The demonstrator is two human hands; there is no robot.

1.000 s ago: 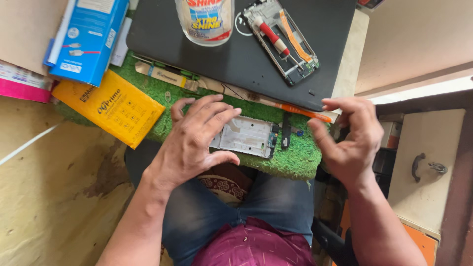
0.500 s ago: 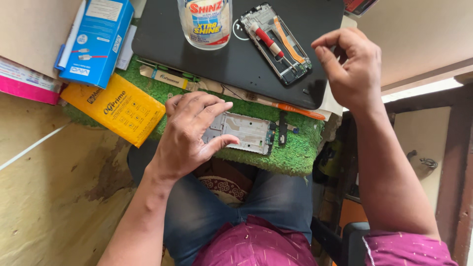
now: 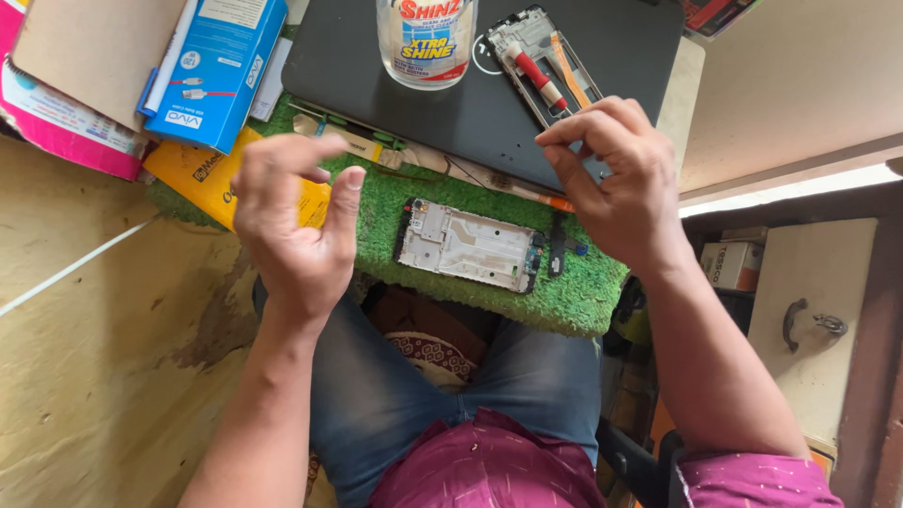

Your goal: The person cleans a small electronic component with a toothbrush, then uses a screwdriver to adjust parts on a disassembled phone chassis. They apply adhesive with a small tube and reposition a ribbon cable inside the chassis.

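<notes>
An opened phone frame [image 3: 466, 246] with bare silver metal lies flat on a green turf mat [image 3: 583, 292] over my lap. My left hand [image 3: 292, 226] hovers to its left, lifted off it, fingers spread and curled, holding nothing. My right hand [image 3: 611, 179] is up and to the right of the frame, above the mat's far edge, thumb and fingertips pinched together; nothing shows between them. A small black strip part [image 3: 557, 249] lies beside the frame's right end.
A dark flat laptop [image 3: 470, 103] lies beyond the mat, bearing a clear jar [image 3: 426, 38] and a second phone frame [image 3: 541, 61] with a red-white tube. A blue box [image 3: 221, 71] and yellow box [image 3: 202, 179] sit left. A handled drawer [image 3: 800, 320] is right.
My left hand has lifted off the phone frame and moved left, opening its fingers. My right hand came back down from the upper right toward the mat, still pinched.
</notes>
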